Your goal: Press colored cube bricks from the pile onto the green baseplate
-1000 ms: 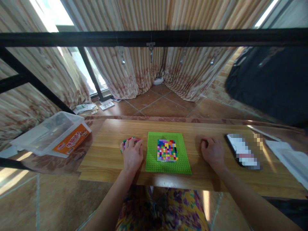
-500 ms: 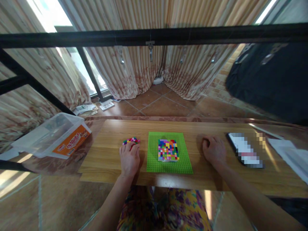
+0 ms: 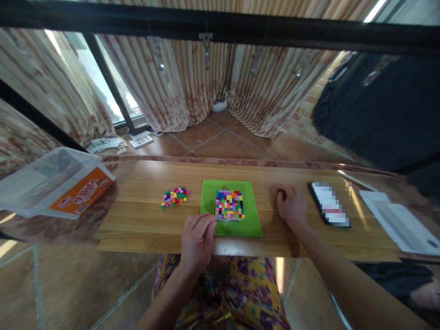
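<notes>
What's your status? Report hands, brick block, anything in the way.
Left hand at near-left corner of brick block, grip contents unclear. Right hand curled on table. Brick block on green baseplate. Loose bricks left of it, not in the way.

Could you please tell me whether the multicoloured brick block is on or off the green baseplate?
On: the multicoloured brick block sits within the outline of the green baseplate, whose green shows on all four sides.
</notes>
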Demonstrator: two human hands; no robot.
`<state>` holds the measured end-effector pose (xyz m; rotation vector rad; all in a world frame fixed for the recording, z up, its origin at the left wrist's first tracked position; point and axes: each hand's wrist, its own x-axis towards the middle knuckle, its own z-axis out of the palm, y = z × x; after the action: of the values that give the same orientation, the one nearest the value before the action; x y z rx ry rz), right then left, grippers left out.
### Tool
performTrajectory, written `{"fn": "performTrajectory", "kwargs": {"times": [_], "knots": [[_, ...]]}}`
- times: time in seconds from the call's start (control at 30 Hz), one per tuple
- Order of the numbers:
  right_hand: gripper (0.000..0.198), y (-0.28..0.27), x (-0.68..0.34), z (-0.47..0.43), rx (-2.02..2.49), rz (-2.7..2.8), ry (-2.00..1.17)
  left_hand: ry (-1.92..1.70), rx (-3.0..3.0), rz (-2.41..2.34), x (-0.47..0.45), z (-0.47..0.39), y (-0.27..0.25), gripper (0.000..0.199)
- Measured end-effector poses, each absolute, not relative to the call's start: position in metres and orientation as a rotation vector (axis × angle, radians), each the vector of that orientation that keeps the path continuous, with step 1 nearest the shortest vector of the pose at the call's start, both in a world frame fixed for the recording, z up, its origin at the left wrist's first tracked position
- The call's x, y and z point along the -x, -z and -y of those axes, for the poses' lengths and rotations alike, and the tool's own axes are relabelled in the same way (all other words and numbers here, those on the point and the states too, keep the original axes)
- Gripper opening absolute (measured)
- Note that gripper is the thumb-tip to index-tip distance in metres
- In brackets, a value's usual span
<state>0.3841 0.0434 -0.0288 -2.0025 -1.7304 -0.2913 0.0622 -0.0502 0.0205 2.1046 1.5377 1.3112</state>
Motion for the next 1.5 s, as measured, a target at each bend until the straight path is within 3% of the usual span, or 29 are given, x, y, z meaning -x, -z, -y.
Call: {"fn": "performTrajectory", "kwargs": {"times": [1.5], "knots": [[0.026,0.024,-0.379,-0.042,2.011,1.706,0.254,-1.287,-2.267,-1.606,-0.082,0.034,-0.014,0.016]]}}
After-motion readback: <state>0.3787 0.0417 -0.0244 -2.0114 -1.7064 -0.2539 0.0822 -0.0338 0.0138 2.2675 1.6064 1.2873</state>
